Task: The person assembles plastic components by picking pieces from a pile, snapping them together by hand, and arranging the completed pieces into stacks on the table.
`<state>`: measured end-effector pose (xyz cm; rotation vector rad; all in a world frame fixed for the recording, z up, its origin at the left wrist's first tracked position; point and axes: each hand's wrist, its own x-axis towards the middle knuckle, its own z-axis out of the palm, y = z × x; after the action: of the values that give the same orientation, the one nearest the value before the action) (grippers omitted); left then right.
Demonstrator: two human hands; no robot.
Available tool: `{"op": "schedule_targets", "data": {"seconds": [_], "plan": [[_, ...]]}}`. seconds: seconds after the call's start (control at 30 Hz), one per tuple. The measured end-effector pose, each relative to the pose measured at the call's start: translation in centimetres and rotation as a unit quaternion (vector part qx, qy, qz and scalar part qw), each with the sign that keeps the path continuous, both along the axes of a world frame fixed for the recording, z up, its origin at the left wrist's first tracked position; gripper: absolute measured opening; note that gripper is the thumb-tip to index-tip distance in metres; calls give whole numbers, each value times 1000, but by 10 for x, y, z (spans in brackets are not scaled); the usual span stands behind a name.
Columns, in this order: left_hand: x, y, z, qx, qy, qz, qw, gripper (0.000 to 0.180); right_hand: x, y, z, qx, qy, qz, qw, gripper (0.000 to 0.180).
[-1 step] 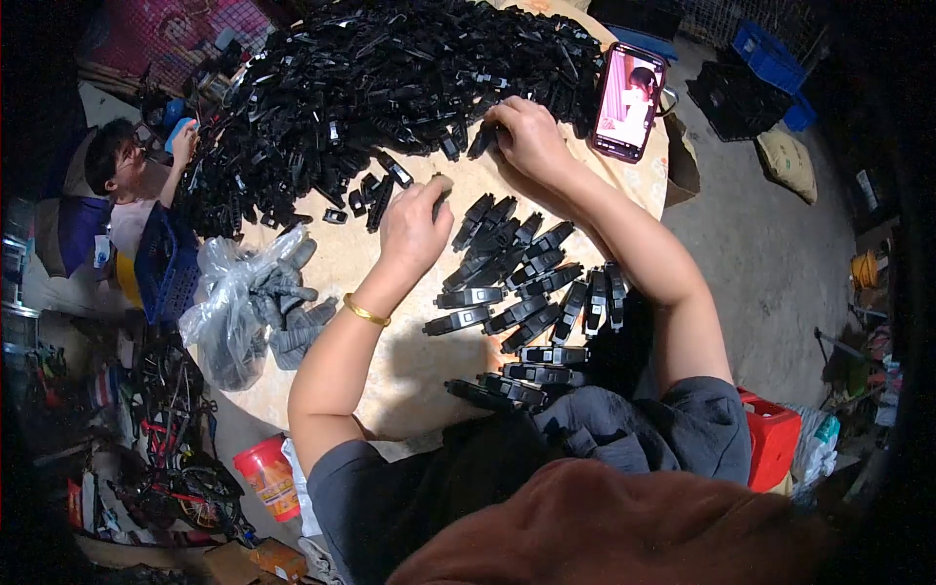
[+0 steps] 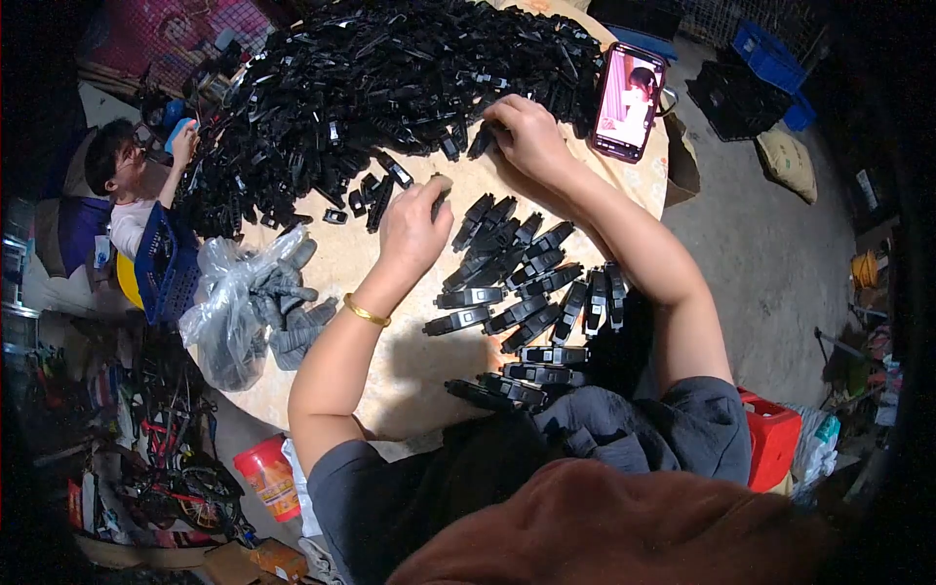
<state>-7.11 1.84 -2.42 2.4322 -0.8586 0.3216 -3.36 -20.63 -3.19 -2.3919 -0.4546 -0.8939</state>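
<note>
Fingers [image 2: 502,113] bent on both hands; whether they grasp a part or are released cannot be determined.
Right hand [image 2: 531,138] is positioned at the near edge of the pile of black parts [image 2: 361,83], beside a single black part [image 2: 480,141]; left hand [image 2: 411,226] is located just right of several loose black parts [image 2: 357,201]. Separate black parts lie in a fanned group [image 2: 548,281] on the bench [image 2: 341,249], between the forearms. Phone [image 2: 629,102] sits right of the pile; clear plastic bag [image 2: 226,327] lies left of the left forearm.
</note>
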Motion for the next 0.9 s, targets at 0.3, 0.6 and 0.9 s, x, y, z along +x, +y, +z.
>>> {"op": "schedule_targets", "data": {"seconds": [0.3,0.6,0.9], "plan": [[10,15,15,20,99,10,995,28,-20,20,3,-84,138,213,964,25],[15,17,6,2,-8,14,1000,20,-24,12,11,-101,112,133,980,26],[10,11,4,-55,58,19,997,22,-24,17,12,-127,123,185,967,25]]}}
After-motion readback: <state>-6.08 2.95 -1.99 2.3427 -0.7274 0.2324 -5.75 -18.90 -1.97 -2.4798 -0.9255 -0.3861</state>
